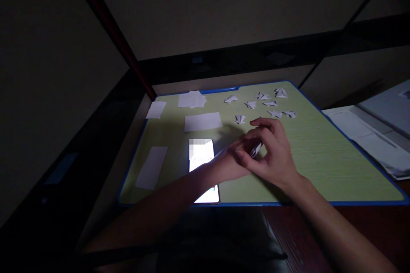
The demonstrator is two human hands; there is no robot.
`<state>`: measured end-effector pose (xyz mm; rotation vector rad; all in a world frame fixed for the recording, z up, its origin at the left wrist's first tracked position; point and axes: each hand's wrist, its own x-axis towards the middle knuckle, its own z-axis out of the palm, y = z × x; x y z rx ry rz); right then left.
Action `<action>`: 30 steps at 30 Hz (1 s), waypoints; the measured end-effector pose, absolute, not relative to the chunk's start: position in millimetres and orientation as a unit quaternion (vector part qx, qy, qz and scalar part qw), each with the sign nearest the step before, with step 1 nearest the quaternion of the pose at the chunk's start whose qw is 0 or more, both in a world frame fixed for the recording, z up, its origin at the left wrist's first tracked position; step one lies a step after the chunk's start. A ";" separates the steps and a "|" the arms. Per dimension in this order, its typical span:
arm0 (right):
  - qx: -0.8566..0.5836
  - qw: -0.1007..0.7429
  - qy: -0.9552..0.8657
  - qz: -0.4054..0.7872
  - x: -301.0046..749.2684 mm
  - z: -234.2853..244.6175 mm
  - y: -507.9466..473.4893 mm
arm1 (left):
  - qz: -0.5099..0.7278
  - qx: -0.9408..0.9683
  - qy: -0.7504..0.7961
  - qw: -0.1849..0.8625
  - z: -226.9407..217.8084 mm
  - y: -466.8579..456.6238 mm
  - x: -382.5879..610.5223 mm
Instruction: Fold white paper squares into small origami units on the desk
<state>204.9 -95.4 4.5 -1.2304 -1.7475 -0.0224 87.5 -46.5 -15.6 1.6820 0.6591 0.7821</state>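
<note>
My left hand (232,160) reaches across from the left, its fingers largely hidden behind my right hand. A small piece of folded white paper (255,150) shows between the two hands, held by both. My right hand (275,149) is curled, thumb and fingers closing around that folded paper. Just beyond the hands lies a small folded paper figure (240,119). Under my left forearm is a phone (205,194) with a brightly lit screen, partly covered by the arm.
Several more paper figures (270,103) lie at the back right of the green blue-edged board (336,158). Paper sheets (203,122) lie at its left, with a stack of paper (192,99) at the back. Papers (368,136) lie beyond the right edge. The room is dim.
</note>
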 end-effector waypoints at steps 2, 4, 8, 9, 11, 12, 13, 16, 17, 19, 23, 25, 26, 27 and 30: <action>-0.502 0.535 -0.677 0.065 212.1 4.5 -96.0 | 0.286 0.790 0.248 0.483 -9.4 -44.8 80.2; -0.489 0.600 -0.606 0.183 219.8 0.7 -96.8 | 0.279 0.811 0.257 0.444 -4.2 -44.2 74.3; -0.477 0.615 -0.517 0.355 223.3 -11.0 -99.0 | 0.279 0.810 0.260 0.446 -5.4 -43.3 70.6; -0.485 0.612 -0.505 0.367 220.9 -13.4 -99.9 | 0.278 0.804 0.264 0.455 -7.6 -42.9 70.6; -0.504 0.613 -0.487 0.366 213.8 -17.3 -101.5 | 0.274 0.787 0.288 0.472 -11.7 -41.8 70.8; -0.510 0.613 -0.483 0.362 209.9 -18.7 -102.1 | 0.273 0.779 0.302 0.477 -12.7 -41.2 70.7; -0.514 0.613 -0.483 0.356 206.3 -20.0 -102.2 | 0.271 0.771 0.314 0.483 -13.0 -40.7 70.2; -0.514 0.627 -0.477 0.338 199.1 -22.6 -100.6 | 0.262 0.757 0.343 0.491 -9.2 -39.9 67.5; -0.513 0.636 -0.470 0.334 197.9 -23.1 -99.7 | 0.262 0.753 0.350 0.492 -7.3 -40.1 66.3; -0.515 0.652 -0.452 0.326 196.5 -23.3 -98.2 | 0.263 0.744 0.361 0.496 -4.3 -41.2 64.3; -0.519 0.664 -0.429 0.324 193.5 -21.7 -97.5 | 0.266 0.721 0.372 0.521 -4.1 -44.0 63.6; -0.515 0.666 -0.432 0.325 191.9 -21.4 -97.1 | 0.254 0.715 0.377 0.531 -4.5 -44.9 64.7; -0.515 0.663 -0.439 0.319 191.5 -21.6 -96.7 | 0.250 0.711 0.378 0.537 -4.1 -45.2 65.3; -0.518 0.659 -0.449 0.310 191.5 -22.1 -96.2 | 0.249 0.707 0.381 0.541 -3.0 -45.4 65.7; -0.532 0.645 -0.473 0.279 192.9 -24.1 -94.3 | 0.263 0.689 0.384 0.555 2.3 -46.0 66.4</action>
